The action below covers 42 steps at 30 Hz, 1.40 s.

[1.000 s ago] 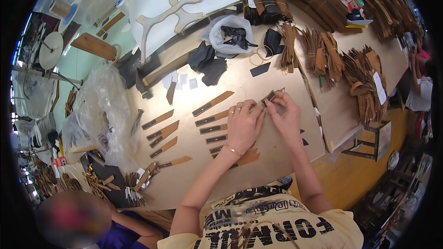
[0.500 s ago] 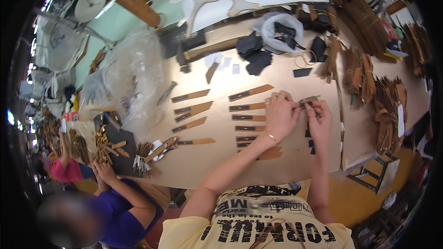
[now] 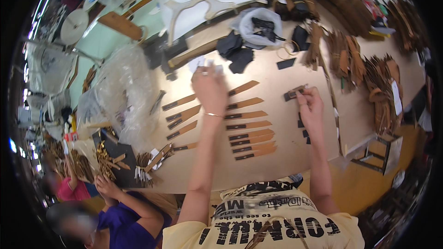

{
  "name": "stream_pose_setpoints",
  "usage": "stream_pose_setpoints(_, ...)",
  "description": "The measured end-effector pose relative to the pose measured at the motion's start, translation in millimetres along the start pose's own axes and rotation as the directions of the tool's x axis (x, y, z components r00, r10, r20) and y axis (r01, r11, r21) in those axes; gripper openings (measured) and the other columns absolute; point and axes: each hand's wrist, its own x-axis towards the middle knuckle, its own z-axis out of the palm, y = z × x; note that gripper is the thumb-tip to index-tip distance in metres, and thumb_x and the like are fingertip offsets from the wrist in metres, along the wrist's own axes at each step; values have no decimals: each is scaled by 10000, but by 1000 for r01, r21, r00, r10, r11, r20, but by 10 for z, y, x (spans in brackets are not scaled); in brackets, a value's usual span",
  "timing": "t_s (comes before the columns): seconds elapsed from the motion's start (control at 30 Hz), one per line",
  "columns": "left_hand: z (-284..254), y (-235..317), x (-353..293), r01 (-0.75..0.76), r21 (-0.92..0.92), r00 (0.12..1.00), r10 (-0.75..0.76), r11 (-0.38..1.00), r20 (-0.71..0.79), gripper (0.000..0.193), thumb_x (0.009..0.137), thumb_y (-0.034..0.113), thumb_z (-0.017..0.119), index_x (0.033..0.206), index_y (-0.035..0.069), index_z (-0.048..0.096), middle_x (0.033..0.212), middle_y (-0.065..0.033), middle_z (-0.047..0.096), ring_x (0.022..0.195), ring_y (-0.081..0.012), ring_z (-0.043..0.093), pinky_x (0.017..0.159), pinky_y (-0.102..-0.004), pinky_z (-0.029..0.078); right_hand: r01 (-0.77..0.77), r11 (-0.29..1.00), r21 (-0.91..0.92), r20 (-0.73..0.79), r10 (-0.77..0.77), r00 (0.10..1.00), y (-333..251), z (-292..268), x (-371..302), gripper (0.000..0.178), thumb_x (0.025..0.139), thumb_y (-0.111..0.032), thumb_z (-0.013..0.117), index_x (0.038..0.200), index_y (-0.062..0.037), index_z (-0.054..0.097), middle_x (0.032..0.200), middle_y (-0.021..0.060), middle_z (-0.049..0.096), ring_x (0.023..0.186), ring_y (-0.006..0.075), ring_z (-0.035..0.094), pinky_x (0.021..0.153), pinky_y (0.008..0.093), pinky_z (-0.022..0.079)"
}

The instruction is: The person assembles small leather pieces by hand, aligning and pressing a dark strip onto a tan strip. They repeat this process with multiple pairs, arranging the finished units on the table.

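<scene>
Right hand [image 3: 310, 106] fingers pinch small brown strip [image 3: 295, 92] just above surface [image 3: 277, 166], right of strip rows. Left hand [image 3: 210, 87] reaches toward white slips [image 3: 203, 63]; its fingers hidden, grip unclear.

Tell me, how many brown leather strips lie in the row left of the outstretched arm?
4, one below another on the table: top strip, second strip, third strip, bottom strip. The left arm may hide more. Right hand holds another piece.

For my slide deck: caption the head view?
Left hand reaches over rows of leather strips; right hand holds one small strip.
</scene>
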Motion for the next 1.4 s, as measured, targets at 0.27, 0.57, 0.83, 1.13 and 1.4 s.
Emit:
stream_pose_setpoints(0.27, 5, -207, 108, 156, -341, 974, -86, 927, 210, 193, 844, 143, 755, 960, -9, 731, 842, -102, 665, 719, -198, 619, 652, -307, 495, 21, 998, -51, 17, -21, 1000, -61, -17, -27, 144, 955, -107, 601, 991, 19, 541, 794, 120, 691, 676, 118, 583, 589, 280, 490)
stream_pose_setpoints(0.57, -151, 989, -454, 686, -617, 686, -58, 386, 726, 256, 847, 43, 727, 1046, -12, 575, 749, -98, 722, 656, -109, 693, 543, -222, 525, 95, 995, 10, -3, -95, 995, -27, 15, -37, 117, 948, -105, 605, 950, -7, 542, 726, 23, 649, 610, 32, 430, 518, 223, 344)
stream_pose_setpoints(0.83, 73, 1216, -630, 675, -579, 674, -63, 456, 736, 226, 845, 5, 712, 776, 34, 499, 640, -63, 654, 537, -99, 644, 446, -223, 478, 129, 992, -16, 10, -128, 992, 34, -11, -18, 143, 932, -89, 621, 983, 23, 548, 849, 159, 707, 757, 222, 696, 637, 328, 516)
stream_pose_setpoints(1.13, 91, 1178, -409, 541, -502, 652, 41, 674, 757, 248, 758, 3, 740, 740, 10, 493, 609, -97, 630, 558, -160, 665, 513, -280, 509, 187, 982, 22, 12, -187, 982, 63, 4, -8, 123, 923, -76, 638, 973, 23, 586, 854, 88, 704, 795, 98, 620, 689, 260, 489)
stream_pose_setpoints(1.4, 61, 1186, -462, 567, -537, 665, 39, 624, 746, 277, 787, 15, 751, 733, 16, 479, 607, -90, 637, 550, -146, 670, 501, -260, 509, 125, 990, 65, 9, -126, 992, 70, 5, -14, 134, 907, -78, 657, 968, 31, 609, 881, 94, 705, 837, 121, 653, 749, 280, 504)
